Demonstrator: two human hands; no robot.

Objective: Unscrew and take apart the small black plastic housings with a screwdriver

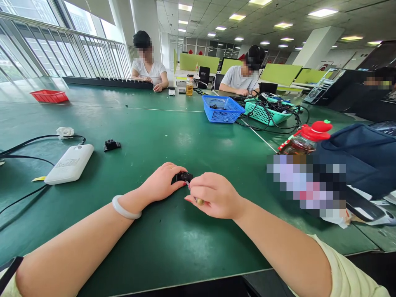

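Two hands meet just below the centre of the frame, and from my remote seat I have both of them occupied. My left hand pinches a small black part between thumb and fingers, low over the green table; I judge that this braces it against slipping. My right hand closes its fingertips around a slim tool, whose gold-coloured end shows under the fingers, its other end pointing at the part. Such a light, narrow grip probably gives me finer control than a full fist would; whether the tip touches, I cannot tell.

Counting outward: one more black piece lies left of centre, well apart from my hands, and one white device sits farther left, perhaps kept there for its cables. One red tray is at upper left; two baskets, one blue and one green, stand right of upper centre, likely holding loose items together. Two people in white shirts sit across the table.
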